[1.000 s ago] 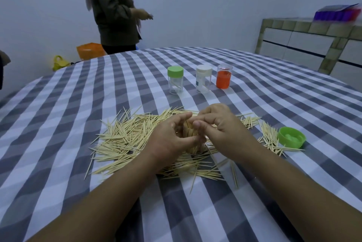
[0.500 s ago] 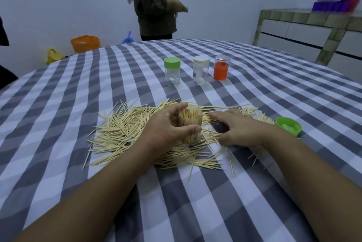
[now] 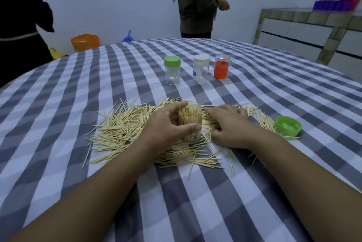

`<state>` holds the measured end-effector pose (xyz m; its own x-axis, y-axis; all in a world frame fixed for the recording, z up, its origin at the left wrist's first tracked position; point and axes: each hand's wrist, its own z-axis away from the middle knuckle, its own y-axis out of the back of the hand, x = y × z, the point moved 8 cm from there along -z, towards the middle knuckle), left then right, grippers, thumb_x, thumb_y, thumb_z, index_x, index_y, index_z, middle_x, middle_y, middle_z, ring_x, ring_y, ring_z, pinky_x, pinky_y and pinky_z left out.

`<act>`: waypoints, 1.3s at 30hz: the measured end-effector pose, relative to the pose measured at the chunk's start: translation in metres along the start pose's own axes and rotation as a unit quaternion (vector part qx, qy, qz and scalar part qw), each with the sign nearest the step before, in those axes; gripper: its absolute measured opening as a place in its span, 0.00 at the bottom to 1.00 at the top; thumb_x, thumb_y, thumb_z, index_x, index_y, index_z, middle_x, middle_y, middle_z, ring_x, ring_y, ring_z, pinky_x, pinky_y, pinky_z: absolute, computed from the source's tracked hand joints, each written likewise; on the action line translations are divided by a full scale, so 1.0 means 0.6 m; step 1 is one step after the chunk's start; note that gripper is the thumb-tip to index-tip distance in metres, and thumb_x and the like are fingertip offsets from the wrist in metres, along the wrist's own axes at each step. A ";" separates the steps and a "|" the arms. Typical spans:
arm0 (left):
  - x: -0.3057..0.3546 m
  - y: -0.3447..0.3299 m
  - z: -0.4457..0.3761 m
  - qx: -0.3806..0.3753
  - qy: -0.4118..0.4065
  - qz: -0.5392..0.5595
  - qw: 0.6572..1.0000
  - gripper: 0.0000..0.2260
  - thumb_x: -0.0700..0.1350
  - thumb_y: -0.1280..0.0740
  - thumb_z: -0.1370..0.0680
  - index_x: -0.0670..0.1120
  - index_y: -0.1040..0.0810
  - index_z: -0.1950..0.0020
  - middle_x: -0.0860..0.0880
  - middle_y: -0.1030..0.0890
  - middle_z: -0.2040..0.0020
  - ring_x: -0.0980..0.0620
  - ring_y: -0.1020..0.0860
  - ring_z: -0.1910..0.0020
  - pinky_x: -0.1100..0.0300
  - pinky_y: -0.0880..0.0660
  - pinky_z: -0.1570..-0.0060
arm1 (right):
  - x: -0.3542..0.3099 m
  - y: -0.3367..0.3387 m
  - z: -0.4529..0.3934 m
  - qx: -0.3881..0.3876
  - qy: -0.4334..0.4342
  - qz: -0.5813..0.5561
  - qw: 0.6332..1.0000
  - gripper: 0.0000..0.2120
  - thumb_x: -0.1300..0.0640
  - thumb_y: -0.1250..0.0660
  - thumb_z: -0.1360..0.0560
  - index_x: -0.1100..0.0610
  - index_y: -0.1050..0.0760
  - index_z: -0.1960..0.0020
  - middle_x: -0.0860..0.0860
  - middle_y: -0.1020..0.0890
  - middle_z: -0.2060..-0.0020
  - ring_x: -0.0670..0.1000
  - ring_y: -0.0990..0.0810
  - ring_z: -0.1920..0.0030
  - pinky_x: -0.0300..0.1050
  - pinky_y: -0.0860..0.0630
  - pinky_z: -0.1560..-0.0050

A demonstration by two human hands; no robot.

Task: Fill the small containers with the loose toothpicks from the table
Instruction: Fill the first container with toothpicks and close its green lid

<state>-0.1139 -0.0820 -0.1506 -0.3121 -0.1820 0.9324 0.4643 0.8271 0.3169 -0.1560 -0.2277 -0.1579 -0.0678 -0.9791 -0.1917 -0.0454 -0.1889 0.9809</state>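
The left hand (image 3: 166,124) curls around a clear container (image 3: 190,124) packed with toothpicks, standing upright in the pile. The right hand (image 3: 230,126) lies palm down on the loose toothpicks (image 3: 121,128) just beside it, fingers bent into them. A green lid (image 3: 288,126) lies open side up to the right. Farther back stand three small containers: green-capped (image 3: 172,70), white-capped (image 3: 201,69) and orange (image 3: 221,66), on the checked tablecloth (image 3: 215,202).
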 end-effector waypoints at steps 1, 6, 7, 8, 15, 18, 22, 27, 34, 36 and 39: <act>0.000 0.000 0.000 0.001 0.000 0.002 1.000 0.40 0.52 0.23 0.43 0.47 0.28 0.32 0.49 0.18 0.48 0.57 0.19 0.48 0.65 0.24 0.45 | -0.003 -0.002 -0.001 -0.001 0.004 0.004 1.000 0.33 0.55 0.40 0.27 0.49 0.46 0.24 0.48 0.35 0.28 0.49 0.45 0.27 0.52 0.50 0.31; 0.001 0.000 0.000 -0.001 0.000 0.000 1.000 0.37 0.48 0.22 0.40 0.47 0.28 0.32 0.49 0.18 0.47 0.58 0.19 0.48 0.67 0.24 0.45 | -0.008 -0.001 -0.008 0.005 0.009 0.082 0.997 0.25 0.53 0.43 0.24 0.46 0.38 0.27 0.48 0.31 0.35 0.51 0.40 0.32 0.53 0.46 0.33; 0.002 0.000 0.000 0.000 0.000 -0.003 1.000 0.37 0.49 0.22 0.40 0.47 0.28 0.32 0.49 0.18 0.47 0.58 0.20 0.47 0.68 0.25 0.45 | -0.008 -0.002 -0.009 0.005 0.006 0.098 0.995 0.23 0.53 0.44 0.23 0.46 0.35 0.28 0.48 0.30 0.36 0.51 0.40 0.32 0.53 0.45 0.33; 0.003 0.000 0.000 -0.001 -0.002 -0.006 1.000 0.38 0.50 0.22 0.41 0.47 0.27 0.32 0.49 0.18 0.46 0.58 0.20 0.46 0.69 0.25 0.45 | -0.008 -0.001 -0.009 0.011 0.004 0.115 0.993 0.21 0.54 0.44 0.22 0.45 0.33 0.30 0.48 0.29 0.37 0.52 0.39 0.33 0.54 0.45 0.34; 0.005 0.002 0.002 0.003 -0.007 -0.017 1.000 0.39 0.54 0.24 0.43 0.48 0.27 0.32 0.50 0.20 0.42 0.57 0.21 0.43 0.62 0.26 0.39 | -0.012 0.028 0.000 0.070 -0.007 0.213 0.975 0.10 0.65 0.40 0.27 0.52 0.25 0.54 0.48 0.22 0.56 0.52 0.27 0.49 0.51 0.40 0.45; 0.003 0.002 0.002 0.003 -0.001 -0.020 1.000 0.36 0.49 0.22 0.39 0.48 0.27 0.32 0.50 0.19 0.43 0.59 0.21 0.45 0.69 0.26 0.43 | -0.009 0.042 0.004 0.082 -0.024 0.177 0.981 0.08 0.64 0.41 0.26 0.52 0.29 0.57 0.49 0.24 0.61 0.53 0.26 0.53 0.50 0.40 0.45; 0.002 0.004 0.001 0.008 -0.001 -0.025 1.000 0.33 0.44 0.21 0.36 0.48 0.27 0.33 0.50 0.19 0.44 0.61 0.21 0.46 0.74 0.27 0.47 | 0.005 0.056 0.011 0.087 -0.054 -0.009 0.995 0.08 0.58 0.43 0.20 0.53 0.27 0.56 0.51 0.21 0.60 0.54 0.24 0.58 0.47 0.35 0.54; 0.004 0.003 0.000 0.011 -0.007 -0.030 0.999 0.33 0.45 0.21 0.36 0.48 0.27 0.33 0.52 0.20 0.43 0.61 0.21 0.47 0.72 0.26 0.46 | 0.006 0.057 0.015 0.086 -0.074 -0.306 0.945 0.08 0.59 0.39 0.21 0.57 0.22 0.54 0.49 0.18 0.63 0.47 0.21 0.63 0.39 0.27 0.62; 0.005 0.002 0.003 0.010 -0.007 -0.025 1.000 0.33 0.43 0.21 0.36 0.47 0.28 0.32 0.50 0.19 0.45 0.63 0.21 0.49 0.74 0.27 0.50 | 0.000 0.063 0.019 0.092 -0.069 -0.182 0.977 0.09 0.58 0.40 0.20 0.57 0.24 0.56 0.48 0.20 0.65 0.43 0.25 0.68 0.36 0.34 0.70; 0.005 0.002 0.003 0.010 -0.007 -0.025 1.000 0.33 0.44 0.21 0.36 0.47 0.27 0.32 0.50 0.19 0.45 0.62 0.21 0.48 0.73 0.26 0.48 | 0.000 0.065 0.020 0.105 -0.070 -0.198 0.972 0.09 0.58 0.40 0.20 0.57 0.24 0.58 0.50 0.19 0.64 0.45 0.23 0.65 0.36 0.32 0.68; 0.005 0.001 0.002 0.009 -0.006 -0.024 1.000 0.34 0.44 0.21 0.36 0.48 0.28 0.32 0.50 0.19 0.45 0.60 0.20 0.47 0.69 0.25 0.46 | 0.003 0.069 0.022 0.131 -0.077 -0.317 0.936 0.08 0.60 0.39 0.21 0.57 0.23 0.57 0.51 0.17 0.63 0.49 0.20 0.62 0.41 0.27 0.61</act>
<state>-0.1157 -0.0813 -0.1480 -0.3434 -0.2147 0.9143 0.4339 0.8271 0.3572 -0.1711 -0.2361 -0.1178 -0.0867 -0.6501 -0.7549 -0.3674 -0.6835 0.6307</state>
